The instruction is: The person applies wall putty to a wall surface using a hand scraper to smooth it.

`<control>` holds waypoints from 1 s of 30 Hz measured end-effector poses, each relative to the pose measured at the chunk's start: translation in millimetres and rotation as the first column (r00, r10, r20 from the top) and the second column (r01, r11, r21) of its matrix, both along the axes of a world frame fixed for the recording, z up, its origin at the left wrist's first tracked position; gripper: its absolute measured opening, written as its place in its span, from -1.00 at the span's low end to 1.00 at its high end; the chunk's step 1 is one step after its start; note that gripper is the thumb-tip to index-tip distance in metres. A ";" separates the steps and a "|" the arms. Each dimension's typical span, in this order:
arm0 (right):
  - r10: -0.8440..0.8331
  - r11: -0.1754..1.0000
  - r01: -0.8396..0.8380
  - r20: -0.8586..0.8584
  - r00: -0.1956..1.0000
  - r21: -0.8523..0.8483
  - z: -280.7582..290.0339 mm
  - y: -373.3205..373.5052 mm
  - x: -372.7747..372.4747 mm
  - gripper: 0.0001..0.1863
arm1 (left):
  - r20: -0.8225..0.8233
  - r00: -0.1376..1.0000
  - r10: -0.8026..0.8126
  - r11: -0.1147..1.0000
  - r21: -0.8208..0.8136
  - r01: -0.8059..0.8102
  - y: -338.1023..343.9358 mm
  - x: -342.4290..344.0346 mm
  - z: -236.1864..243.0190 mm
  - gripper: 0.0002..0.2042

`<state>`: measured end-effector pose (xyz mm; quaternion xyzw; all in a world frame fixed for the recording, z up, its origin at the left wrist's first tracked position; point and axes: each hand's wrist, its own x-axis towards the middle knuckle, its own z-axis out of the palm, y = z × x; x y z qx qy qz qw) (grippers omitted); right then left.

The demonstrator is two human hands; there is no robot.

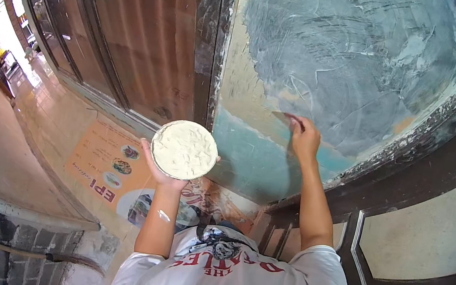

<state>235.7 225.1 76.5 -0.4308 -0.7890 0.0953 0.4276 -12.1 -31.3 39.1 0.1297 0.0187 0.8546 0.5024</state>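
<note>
My left hand point(160, 173) holds a round, shallow tub of pale cream paste point(183, 148) from underneath, in front of my body; white paste smears my forearm. To the right and higher up, my right hand point(306, 136) grips the small dark reddish handle of a putty knife, its thin blade point(278, 115) at the wall panel point(347, 66); whether it touches cannot be told exactly. The panel has rough grey-blue coating above, a bare beige band, and pale turquoise paint lower down.
A dark-framed glass door point(139, 27) stands left of the panel, with a tiled corridor beyond. An orange printed banner point(93, 163) lies on the floor. A dark wooden panelled structure point(378, 250) borders the right. A hose point(26, 251) runs along the lower left.
</note>
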 end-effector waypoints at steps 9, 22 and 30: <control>0.466 0.885 -0.459 -0.168 0.869 0.078 81.8 -57.4 8.4 -0.79 | -0.026 0.996 -0.087 0.996 -0.017 0.086 17.0 12.7 30.5 -0.07; 0.538 0.505 -0.748 0.520 0.663 0.430 165.9 -100.5 24.4 -0.74 | -0.029 0.985 -0.172 0.984 0.042 0.173 28.6 21.0 91.1 -0.12; 0.525 0.479 -0.803 0.617 0.586 0.355 179.8 -106.8 18.1 -0.73 | -0.056 0.982 -0.182 0.978 0.096 0.187 30.2 17.7 88.0 -0.12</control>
